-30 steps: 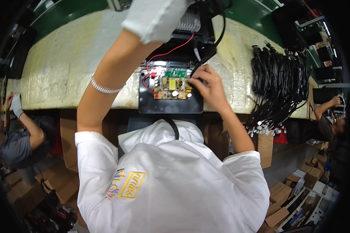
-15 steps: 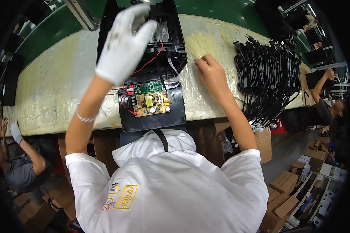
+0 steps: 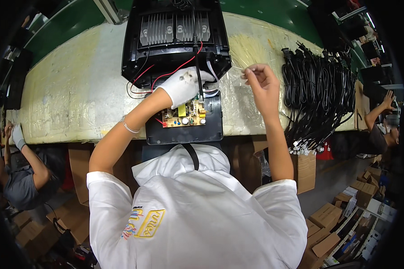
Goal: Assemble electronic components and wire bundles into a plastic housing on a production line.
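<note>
Circuit board (image 3: pixel 191 114) on black panel (image 3: pixel 184 136), just nearside of black housing (image 3: pixel 173 56). Left hand (image 3: pixel 184 84), gloved, at housing's near edge by black cable (image 3: pixel 196 56), grip cannot be told. Right hand (image 3: pixel 263 81) right of housing, pinching thin pale strip (image 3: pixel 238 68).

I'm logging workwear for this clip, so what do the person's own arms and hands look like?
The left hand wears a white fabric glove with dark spots; a pale, beaded-looking bracelet sits above it. The right hand has no glove. The loose white cloth sleeves are short.
</note>
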Demonstrator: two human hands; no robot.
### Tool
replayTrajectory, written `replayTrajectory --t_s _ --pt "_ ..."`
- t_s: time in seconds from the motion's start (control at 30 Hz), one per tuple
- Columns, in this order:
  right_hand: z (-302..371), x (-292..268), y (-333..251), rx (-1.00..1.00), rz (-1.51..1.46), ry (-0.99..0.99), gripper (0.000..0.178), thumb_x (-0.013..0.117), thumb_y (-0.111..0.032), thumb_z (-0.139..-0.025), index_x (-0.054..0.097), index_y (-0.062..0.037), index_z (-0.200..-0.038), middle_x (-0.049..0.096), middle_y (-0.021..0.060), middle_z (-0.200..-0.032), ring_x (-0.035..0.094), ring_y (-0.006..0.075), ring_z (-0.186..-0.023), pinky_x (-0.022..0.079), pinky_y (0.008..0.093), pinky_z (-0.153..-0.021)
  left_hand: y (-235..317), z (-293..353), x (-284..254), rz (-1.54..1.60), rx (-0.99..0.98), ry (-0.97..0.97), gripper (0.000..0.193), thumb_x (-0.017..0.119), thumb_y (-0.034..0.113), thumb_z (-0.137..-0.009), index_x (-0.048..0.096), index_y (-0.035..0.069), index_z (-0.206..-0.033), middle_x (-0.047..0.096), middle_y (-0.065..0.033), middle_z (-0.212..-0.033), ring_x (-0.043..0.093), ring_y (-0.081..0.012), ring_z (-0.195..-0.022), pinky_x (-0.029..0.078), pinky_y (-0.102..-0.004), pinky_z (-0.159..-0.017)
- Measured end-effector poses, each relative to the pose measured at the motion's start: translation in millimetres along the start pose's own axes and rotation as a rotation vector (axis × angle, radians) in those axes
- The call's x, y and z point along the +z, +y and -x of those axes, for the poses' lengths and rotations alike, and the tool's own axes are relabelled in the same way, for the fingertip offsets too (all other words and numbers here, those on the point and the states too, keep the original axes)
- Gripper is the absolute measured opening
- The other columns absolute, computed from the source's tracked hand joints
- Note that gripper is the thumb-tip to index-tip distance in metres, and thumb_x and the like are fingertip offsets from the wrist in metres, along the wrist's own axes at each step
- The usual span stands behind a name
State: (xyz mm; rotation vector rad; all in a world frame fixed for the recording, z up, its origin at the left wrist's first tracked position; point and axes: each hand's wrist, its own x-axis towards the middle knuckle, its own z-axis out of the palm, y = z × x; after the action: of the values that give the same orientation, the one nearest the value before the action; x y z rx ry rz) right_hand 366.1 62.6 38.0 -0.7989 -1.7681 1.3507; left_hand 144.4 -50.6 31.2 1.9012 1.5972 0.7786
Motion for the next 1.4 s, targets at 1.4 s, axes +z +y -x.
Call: replayTrajectory --t_s 1.4 --pt "37.1 70.4 0.4 -0.518 0.368 0.058 0.017 0.067 0.01 -0.077 0.063 0.003 -0.092 0.057 0.0127 -0.095 0.056 0.0226 -0.077 0.046 0.0288 -0.065 31.5 9.1 -2.6 0.056 0.219 0.344 0.014 0.065 0.001 -0.085 0.06 0.004 -0.096 0.061 -0.0111 -0.092 0.063 -0.0281 -0.083 0.052 -0.0322 -0.073"
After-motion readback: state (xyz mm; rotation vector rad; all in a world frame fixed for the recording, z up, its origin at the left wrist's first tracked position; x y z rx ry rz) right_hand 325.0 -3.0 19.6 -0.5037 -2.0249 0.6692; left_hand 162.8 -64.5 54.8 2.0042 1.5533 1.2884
